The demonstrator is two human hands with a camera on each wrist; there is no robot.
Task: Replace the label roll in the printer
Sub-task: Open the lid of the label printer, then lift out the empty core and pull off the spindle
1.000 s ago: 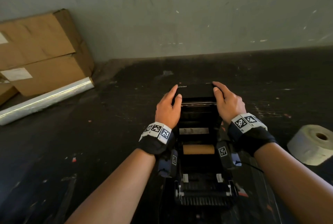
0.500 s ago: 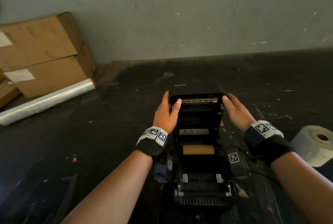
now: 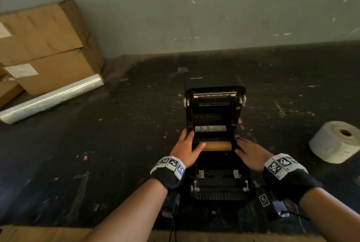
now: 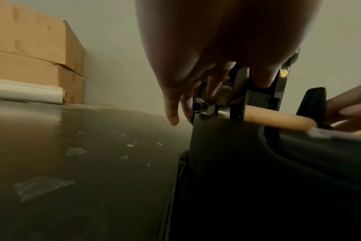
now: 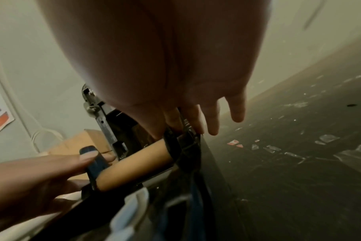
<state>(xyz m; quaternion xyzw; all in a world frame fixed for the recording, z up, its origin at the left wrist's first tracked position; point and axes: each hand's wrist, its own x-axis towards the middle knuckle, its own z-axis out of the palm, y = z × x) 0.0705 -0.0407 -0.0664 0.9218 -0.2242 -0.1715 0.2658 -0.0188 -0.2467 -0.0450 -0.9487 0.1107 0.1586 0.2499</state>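
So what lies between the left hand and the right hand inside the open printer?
The empty cardboard core spans the gap between the left hand and right hand, seated in the printer; the head view shows it best.

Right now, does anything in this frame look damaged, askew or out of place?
Nothing looks broken. The printer stands open with only a bare cardboard core in its holders; the full label roll lies on its side at right. The tabletop is scuffed and littered with tape scraps.

I see the printer (image 3: 214,164) bay open from above, its lid (image 3: 214,101) standing upright behind as a back wall. My left hand (image 3: 186,149) and right hand (image 3: 250,154) crowd the empty core (image 3: 217,146) from both sides.
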